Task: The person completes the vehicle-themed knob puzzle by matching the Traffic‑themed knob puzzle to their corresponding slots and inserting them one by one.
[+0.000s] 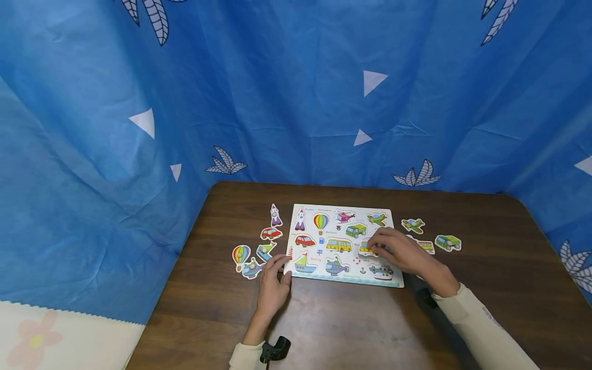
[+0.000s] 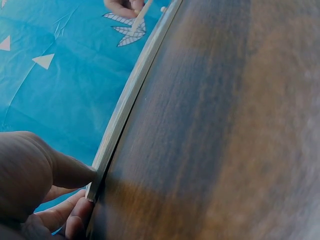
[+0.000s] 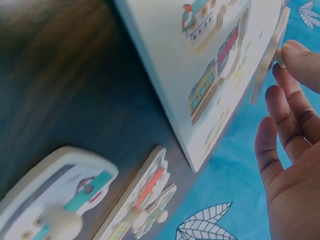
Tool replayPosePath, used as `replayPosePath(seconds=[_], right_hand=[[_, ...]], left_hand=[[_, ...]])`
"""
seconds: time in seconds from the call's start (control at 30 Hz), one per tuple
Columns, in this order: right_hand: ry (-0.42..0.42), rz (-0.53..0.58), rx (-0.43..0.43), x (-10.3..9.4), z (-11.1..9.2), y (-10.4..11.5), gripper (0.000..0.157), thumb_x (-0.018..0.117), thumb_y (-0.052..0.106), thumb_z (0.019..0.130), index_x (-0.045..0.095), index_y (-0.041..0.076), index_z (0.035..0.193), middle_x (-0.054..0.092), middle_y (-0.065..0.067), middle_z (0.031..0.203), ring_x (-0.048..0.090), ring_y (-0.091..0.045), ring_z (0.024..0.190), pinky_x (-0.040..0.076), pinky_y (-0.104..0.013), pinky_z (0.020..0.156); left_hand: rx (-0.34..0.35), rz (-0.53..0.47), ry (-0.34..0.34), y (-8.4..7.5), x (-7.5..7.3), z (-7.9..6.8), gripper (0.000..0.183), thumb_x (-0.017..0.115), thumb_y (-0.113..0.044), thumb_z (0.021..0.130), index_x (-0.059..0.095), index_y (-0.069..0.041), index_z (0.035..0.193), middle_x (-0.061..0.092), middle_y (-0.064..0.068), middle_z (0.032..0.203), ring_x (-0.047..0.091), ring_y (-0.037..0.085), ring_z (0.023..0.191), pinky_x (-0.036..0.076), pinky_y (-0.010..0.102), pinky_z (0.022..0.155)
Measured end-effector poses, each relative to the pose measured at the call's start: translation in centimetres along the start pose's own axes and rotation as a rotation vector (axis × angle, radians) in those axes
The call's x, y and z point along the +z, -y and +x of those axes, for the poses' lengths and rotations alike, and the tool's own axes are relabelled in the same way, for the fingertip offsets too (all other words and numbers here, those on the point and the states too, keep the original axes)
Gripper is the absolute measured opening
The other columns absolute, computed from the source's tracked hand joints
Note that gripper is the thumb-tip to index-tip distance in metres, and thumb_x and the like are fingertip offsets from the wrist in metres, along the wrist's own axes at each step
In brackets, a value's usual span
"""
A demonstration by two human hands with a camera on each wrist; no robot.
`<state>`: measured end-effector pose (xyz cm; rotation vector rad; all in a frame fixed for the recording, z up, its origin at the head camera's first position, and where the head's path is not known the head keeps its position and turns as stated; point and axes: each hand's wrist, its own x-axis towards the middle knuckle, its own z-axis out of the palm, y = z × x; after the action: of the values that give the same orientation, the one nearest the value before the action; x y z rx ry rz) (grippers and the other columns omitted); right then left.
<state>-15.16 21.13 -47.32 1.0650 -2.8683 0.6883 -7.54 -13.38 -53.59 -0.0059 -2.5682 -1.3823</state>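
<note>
A white wooden puzzle board with printed vehicles lies on the table. My left hand holds the board by its near left corner; in the left wrist view the thumb and fingers pinch the board's edge. My right hand is over the board's right part. Its thumb and a finger pinch the knob of a yellow bus puzzle piece. In the right wrist view this piece is seen edge-on, tilted above the board, its picture side mostly turned away.
Left of the board lie knobbed pieces: a rocket, a red car, a balloon, a sailboat and a submarine. At the right are a plane, a train and a green truck. A blue curtain hangs behind the table.
</note>
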Motion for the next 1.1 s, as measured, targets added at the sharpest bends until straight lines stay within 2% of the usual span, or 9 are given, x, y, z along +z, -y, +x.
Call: replayPosePath(seconds=[0.13,0.33,0.63,1.1], right_hand=[[0.009,0.014,0.001,0.2,0.8,0.1,0.014,0.069,0.010,0.093,0.074,0.017,0.104,0.066,0.006,0.101,0.061,-0.010,0.094,0.053,-0.036,0.081],[0.011,0.014,-0.031,0.5,2.1,0.2,0.013,0.068,0.009,0.093,0.074,0.015,0.104,0.066,0.004,0.100,0.060,-0.013,0.092,0.051,-0.037,0.080],[0.053,-0.012,-0.073,0.6,3.9,0.6,0.012,0.068,0.009,0.094,0.074,0.014,0.103,0.065,0.003,0.098,0.054,-0.008,0.081,0.049,-0.030,0.073],[0.093,-0.048,-0.125,1.8,6.3,1.9,0.012,0.070,0.009,0.092,0.074,0.015,0.101,0.067,0.002,0.101,0.062,-0.014,0.092,0.053,-0.036,0.082]], left_hand=[[0.013,0.005,-0.013,0.0,0.0,-0.1,0.034,0.071,0.006,0.083,0.072,-0.002,0.116,0.065,0.011,0.123,0.059,0.019,0.089,0.045,0.034,0.082],[0.086,0.021,-0.049,-0.2,0.0,-0.1,0.033,0.071,0.008,0.081,0.072,0.000,0.113,0.066,0.015,0.120,0.061,0.022,0.086,0.047,0.035,0.080],[0.054,0.016,-0.036,-0.2,0.1,-0.1,0.036,0.070,0.011,0.081,0.072,-0.001,0.114,0.065,0.014,0.121,0.062,0.025,0.088,0.048,0.037,0.083],[0.078,0.013,-0.047,-0.2,0.0,-0.2,0.036,0.070,0.011,0.079,0.072,0.000,0.113,0.066,0.014,0.119,0.062,0.024,0.087,0.049,0.035,0.081]])
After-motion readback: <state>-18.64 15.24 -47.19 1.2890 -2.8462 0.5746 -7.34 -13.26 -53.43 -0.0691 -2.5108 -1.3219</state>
